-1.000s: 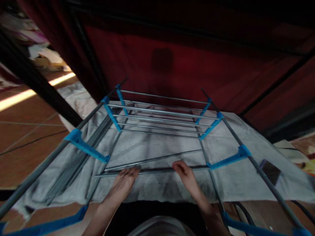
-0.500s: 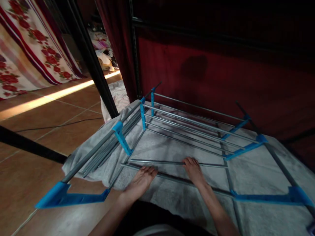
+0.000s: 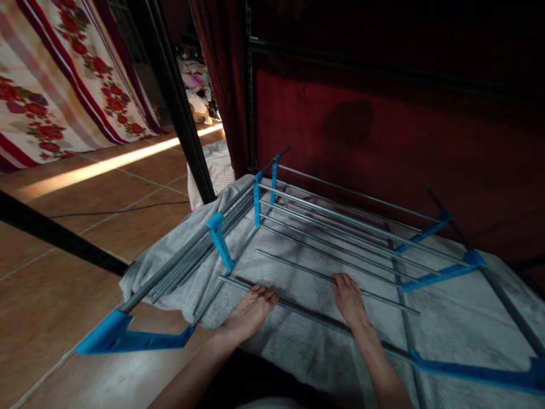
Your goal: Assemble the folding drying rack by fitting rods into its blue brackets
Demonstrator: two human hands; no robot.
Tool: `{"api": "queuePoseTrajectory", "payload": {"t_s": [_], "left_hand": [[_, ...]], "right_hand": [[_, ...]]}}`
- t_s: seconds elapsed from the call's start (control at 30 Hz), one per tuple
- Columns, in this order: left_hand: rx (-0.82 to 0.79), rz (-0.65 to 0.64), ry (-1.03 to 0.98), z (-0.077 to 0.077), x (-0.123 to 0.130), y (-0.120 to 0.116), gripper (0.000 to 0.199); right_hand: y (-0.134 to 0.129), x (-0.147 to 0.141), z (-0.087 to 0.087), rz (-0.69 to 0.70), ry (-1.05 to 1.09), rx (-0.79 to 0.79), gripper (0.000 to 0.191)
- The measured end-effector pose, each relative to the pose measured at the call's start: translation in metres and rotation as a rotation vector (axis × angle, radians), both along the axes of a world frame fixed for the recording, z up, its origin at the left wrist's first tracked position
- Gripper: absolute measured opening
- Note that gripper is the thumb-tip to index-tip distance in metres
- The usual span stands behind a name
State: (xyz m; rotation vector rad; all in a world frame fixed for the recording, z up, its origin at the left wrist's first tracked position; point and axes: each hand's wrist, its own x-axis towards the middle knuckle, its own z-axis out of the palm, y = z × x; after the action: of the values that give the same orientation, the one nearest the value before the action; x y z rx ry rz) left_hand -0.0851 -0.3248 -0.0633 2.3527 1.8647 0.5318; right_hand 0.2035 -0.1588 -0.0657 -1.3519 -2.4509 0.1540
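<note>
A rack frame of grey metal tubes with blue plastic brackets lies on a grey blanket, its thin cross rods (image 3: 327,213) fitted between the far brackets. My left hand (image 3: 255,307) is closed over a thicker metal tube (image 3: 315,319) on the near side, fingers curled on its far edge. My right hand (image 3: 349,295) grips a loose thin metal rod (image 3: 293,264) just beyond that tube. The rod slants, its left end apart from the side tube. Near the tube's ends are a blue left bracket (image 3: 131,338) and a blue right bracket (image 3: 477,370).
Several loose rods (image 3: 196,247) lie on the grey blanket (image 3: 298,360) at the left. Black metal posts (image 3: 179,108) stand around it, with a dark red curtain (image 3: 306,125) behind. A cable (image 3: 119,212) crosses the tiled floor, and a floral cloth (image 3: 80,79) hangs at upper left.
My right hand has shifted the thin rod to the right, and its left end has swung away from the thicker tube. My left hand stays on the thicker tube. The view has turned slightly left.
</note>
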Motion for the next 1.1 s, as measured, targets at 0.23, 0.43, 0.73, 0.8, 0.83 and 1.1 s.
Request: {"api": "queuePoseTrajectory", "payload": {"t_s": [0.23,0.43,0.73,0.8,0.83,1.1], "left_hand": [[-0.170,-0.030,0.076,0.023,-0.001,0.002,0.052],[-0.141,-0.013,-0.025,0.031,0.002,0.010,0.044],[0.188,0.316,-0.215,0.029,-0.018,-0.015,0.029],[0.324,0.563,-0.392,0.025,-0.036,-0.023,0.021],[0.395,0.701,-0.504,0.023,-0.045,-0.024,0.018],[0.361,0.846,-1.233,0.025,-0.087,0.021,0.045]], "right_hand": [[-0.055,-0.039,0.014,0.213,0.264,-0.212,0.032],[-0.094,-0.064,0.028,0.308,0.025,-0.337,0.037],[-0.090,-0.067,0.028,0.294,-0.011,-0.300,0.042],[-0.090,-0.066,0.029,0.288,-0.008,-0.308,0.042],[-0.090,-0.066,0.029,0.287,-0.012,-0.310,0.042],[-0.090,-0.064,0.022,0.290,0.019,-0.283,0.043]]}}
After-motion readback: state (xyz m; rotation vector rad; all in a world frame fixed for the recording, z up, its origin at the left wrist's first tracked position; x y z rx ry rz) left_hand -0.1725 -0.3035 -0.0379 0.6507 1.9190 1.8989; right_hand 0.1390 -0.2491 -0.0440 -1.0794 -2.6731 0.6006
